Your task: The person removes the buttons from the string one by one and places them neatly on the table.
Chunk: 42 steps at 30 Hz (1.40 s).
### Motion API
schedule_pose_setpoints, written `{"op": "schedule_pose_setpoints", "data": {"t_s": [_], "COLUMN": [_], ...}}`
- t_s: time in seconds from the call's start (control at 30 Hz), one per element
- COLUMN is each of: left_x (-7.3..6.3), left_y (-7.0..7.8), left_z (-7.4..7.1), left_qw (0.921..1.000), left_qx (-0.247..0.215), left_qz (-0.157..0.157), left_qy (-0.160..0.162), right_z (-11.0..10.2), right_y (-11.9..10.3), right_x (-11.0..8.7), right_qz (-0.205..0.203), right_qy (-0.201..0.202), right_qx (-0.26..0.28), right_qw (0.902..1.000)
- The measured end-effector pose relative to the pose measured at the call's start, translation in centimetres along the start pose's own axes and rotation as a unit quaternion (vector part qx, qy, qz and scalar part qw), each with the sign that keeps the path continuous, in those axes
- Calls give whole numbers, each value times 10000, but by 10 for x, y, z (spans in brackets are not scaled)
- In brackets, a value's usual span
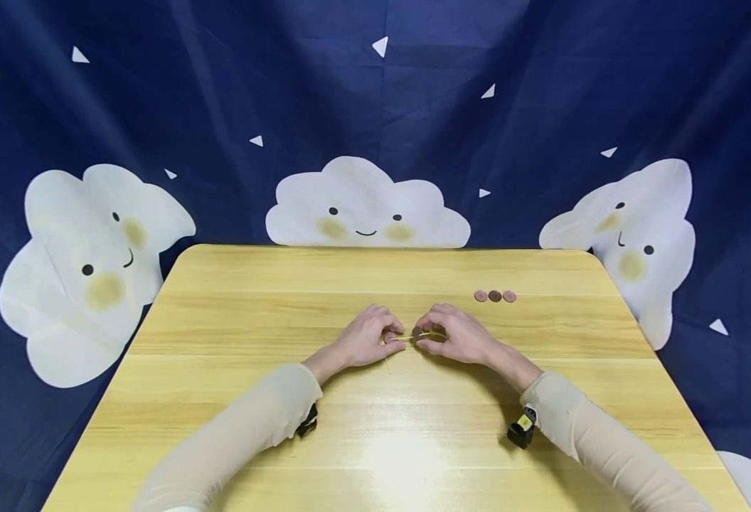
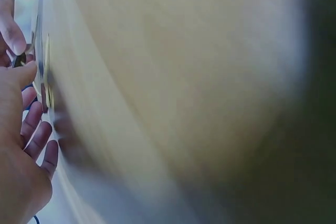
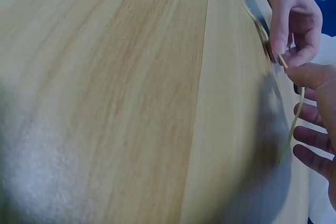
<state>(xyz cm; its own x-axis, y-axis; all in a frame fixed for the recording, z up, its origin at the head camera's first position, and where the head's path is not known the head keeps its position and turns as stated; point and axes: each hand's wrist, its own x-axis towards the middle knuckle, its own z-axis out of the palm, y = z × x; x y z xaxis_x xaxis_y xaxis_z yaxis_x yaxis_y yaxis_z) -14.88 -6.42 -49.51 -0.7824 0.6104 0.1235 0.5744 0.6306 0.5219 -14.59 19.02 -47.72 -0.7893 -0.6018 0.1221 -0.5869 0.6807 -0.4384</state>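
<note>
While the two hands face each other over the tabletop [image 1: 414, 405], the head view shows the left hand's [image 1: 364, 338] grip pinching a yellow cord [image 1: 405, 338] beside a reddish disc [image 1: 389, 338], and the right hand's [image 1: 462, 336] grip pinching a dark disc [image 1: 417, 333] on the cord; three discs [image 1: 494, 296] lie farther off, to the right. From the left wrist, the dark disc sits by the right thumb [image 2: 16, 41]. On the right wrist's side, cord trails past the right fingers [image 3: 311, 137].
</note>
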Motion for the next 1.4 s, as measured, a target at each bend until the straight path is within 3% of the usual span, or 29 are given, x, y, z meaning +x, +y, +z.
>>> {"op": "schedule_pose_setpoints", "data": {"t_s": [0.37, 1.1, 1.4], "left_x": [11, 10, 9], "left_y": [9, 2, 1], "left_z": [9, 15, 13], "left_qw": [9999, 9987, 9988], "left_qx": [15, 146, 123], "left_qz": [66, 352, 317], "left_qy": [107, 323, 355], "right_z": [2, -8, -16], "right_y": [2, 7, 10], "right_x": [-2, -12, -19], "right_qz": [-42, -38, 16], "right_qy": [67, 80, 232], "right_qx": [19, -34, -143], "right_qw": [10000, 10000, 9996]}}
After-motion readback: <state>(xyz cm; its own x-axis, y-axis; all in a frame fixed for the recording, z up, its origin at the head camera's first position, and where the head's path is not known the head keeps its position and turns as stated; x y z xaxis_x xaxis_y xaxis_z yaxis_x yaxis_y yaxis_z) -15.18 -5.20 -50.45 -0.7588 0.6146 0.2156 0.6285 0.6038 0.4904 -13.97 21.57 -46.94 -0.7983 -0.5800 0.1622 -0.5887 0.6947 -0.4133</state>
